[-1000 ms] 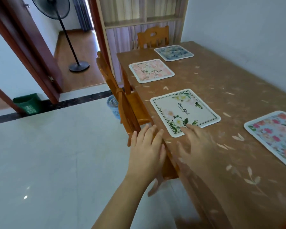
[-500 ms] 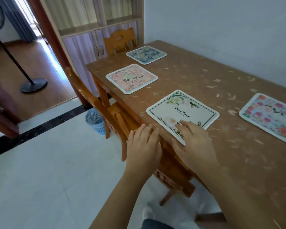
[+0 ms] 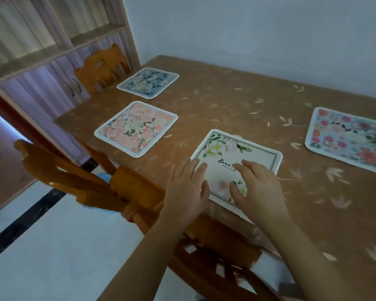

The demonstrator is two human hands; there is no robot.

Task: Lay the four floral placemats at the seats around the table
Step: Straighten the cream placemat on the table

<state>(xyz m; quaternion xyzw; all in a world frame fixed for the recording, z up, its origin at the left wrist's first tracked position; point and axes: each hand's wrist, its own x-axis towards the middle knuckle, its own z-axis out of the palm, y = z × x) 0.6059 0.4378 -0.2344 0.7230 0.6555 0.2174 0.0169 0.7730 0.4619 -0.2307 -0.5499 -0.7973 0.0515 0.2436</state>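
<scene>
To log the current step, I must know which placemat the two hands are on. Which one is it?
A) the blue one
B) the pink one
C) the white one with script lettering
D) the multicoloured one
C: the left hand and the right hand both lie with relaxed fingers on the white placemat with script lettering.

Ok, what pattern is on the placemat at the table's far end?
Blue and pale flowers inside a white border on the far placemat; head view shows it best.

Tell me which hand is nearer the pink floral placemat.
Left. The left hand sits at the left edge of the white placemat, toward the pink placemat; the right hand lies farther right, on that mat's middle.
</scene>
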